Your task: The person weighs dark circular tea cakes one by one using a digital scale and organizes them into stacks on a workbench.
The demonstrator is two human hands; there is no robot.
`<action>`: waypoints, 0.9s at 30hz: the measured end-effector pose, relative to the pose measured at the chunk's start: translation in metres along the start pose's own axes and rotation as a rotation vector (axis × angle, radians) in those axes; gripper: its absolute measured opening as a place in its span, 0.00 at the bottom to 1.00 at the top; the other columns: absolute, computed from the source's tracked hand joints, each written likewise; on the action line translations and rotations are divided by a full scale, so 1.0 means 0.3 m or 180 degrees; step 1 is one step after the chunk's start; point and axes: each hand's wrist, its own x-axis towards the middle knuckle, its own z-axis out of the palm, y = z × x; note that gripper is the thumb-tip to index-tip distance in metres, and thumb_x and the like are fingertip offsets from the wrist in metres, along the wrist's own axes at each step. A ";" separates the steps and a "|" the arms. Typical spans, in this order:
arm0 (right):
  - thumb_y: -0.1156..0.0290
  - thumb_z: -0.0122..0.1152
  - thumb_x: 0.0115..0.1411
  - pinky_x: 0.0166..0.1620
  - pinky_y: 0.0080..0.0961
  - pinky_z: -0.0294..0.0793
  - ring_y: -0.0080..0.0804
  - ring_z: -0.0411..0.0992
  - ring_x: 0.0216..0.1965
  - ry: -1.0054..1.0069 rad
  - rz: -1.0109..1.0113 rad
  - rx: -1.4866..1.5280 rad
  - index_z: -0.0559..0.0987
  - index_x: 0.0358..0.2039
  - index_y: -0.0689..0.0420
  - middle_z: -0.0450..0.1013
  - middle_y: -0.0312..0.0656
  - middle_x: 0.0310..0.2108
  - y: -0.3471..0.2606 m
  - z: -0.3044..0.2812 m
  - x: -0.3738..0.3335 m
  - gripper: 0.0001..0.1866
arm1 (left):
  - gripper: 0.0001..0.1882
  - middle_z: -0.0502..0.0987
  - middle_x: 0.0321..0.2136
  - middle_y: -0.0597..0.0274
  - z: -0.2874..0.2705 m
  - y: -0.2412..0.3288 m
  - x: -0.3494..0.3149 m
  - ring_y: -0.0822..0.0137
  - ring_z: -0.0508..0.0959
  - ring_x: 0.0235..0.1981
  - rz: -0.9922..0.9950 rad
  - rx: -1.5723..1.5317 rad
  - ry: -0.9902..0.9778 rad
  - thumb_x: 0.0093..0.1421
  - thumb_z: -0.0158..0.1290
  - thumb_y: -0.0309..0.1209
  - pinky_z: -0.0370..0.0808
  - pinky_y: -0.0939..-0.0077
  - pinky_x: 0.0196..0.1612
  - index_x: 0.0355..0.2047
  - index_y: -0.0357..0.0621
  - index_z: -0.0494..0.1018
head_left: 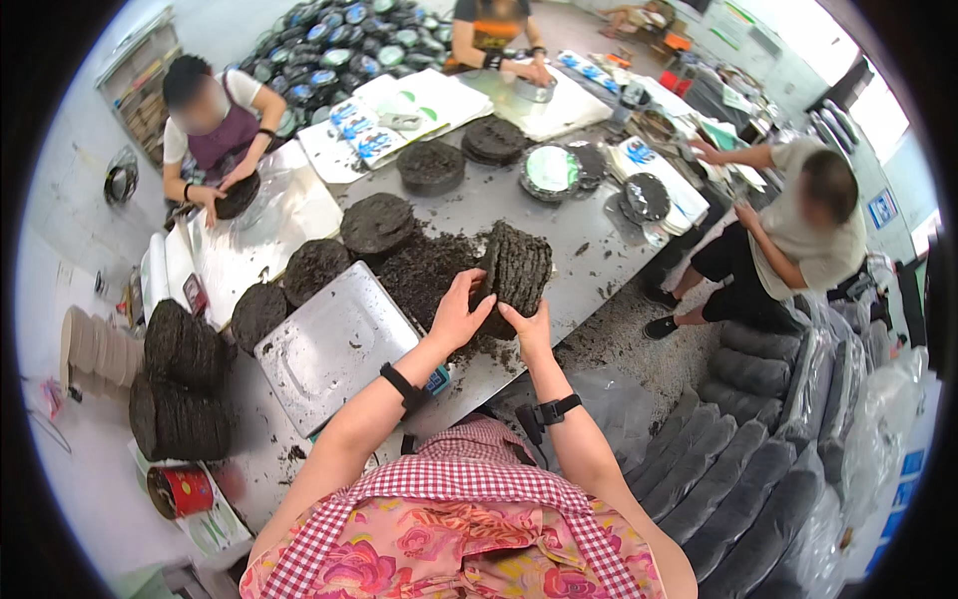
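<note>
Between my two hands a stack of dark round cakes (517, 268), which look like dried seaweed, is held tilted on its edge above the table. My left hand (461, 311) grips its left side, thumb against the near face. From below, my right hand (529, 327) closes on the lower edge. Dark loose crumbs (419, 270) lie heaped beside the left hand. A silver weighing scale (334, 349) with a small lit display stands left of my hands. Around the heap sit several more dark round cakes (377, 225).
Taller cake stacks (180, 399) stand on the left by a red round container (185, 491). Co-workers (225, 135) handle cakes and packs across the metal table (589, 265). Wrapped packs (344, 50) pile up behind. Long dark bagged rolls (738, 489) fill the lower right.
</note>
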 end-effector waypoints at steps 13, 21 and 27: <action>0.66 0.68 0.47 0.53 0.32 0.64 0.37 0.65 0.49 -0.0388 0.0588 0.0359 0.58 0.54 0.65 0.64 0.48 0.50 0.002 -0.094 0.167 0.38 | 0.28 0.68 0.48 0.43 0.002 0.025 0.111 0.48 0.69 0.50 0.0421 0.0845 0.0002 0.48 0.60 0.38 0.68 0.64 0.51 0.49 0.41 0.69; 0.67 0.60 0.51 0.55 0.36 0.63 0.39 0.65 0.51 -0.0768 0.1305 0.1627 0.63 0.54 0.62 0.65 0.44 0.52 0.170 -0.310 0.245 0.30 | 0.17 0.72 0.44 0.43 -0.035 -0.129 0.129 0.48 0.72 0.45 0.0336 0.0817 0.0752 0.55 0.51 0.32 0.69 0.66 0.49 0.44 0.36 0.71; 0.58 0.59 0.49 0.52 0.42 0.62 0.41 0.63 0.52 -0.0150 0.2329 0.0570 0.67 0.51 0.53 0.65 0.41 0.51 0.386 -0.550 0.263 0.29 | 0.26 0.68 0.51 0.46 -0.357 -0.232 -0.032 0.59 0.66 0.54 -0.1521 -0.0195 0.2203 0.64 0.42 0.42 0.59 0.71 0.57 0.51 0.29 0.64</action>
